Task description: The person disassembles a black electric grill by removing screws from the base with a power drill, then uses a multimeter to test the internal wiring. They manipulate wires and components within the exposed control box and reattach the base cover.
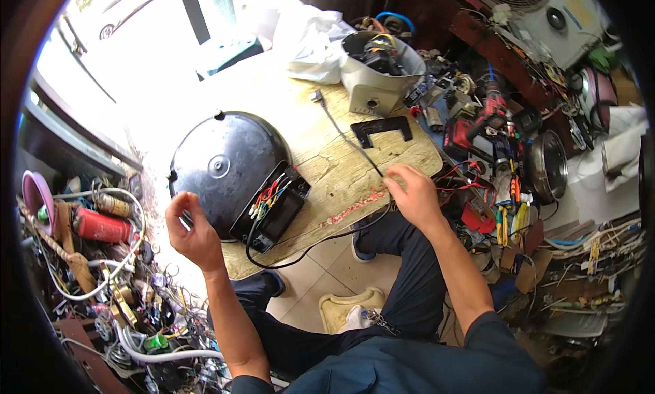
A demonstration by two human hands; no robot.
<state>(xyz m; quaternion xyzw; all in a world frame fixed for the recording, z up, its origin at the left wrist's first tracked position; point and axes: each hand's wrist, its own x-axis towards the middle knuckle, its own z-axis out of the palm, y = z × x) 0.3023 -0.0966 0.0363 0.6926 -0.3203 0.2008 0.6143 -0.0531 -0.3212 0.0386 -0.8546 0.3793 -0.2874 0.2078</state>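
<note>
A red canister [101, 226] lies in the clutter at the far left. The left hand [193, 231] hovers beside the black round appliance base [225, 167], fingers curled, holding nothing I can make out. The control panel [273, 208] with coloured wires leans against that base. The right hand [411, 195] pinches a thin black wire [348, 140] on the wooden board [341, 169].

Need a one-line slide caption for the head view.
Right hand pinches a black cable; left hand hovers beside an overturned black cooker base.
</note>
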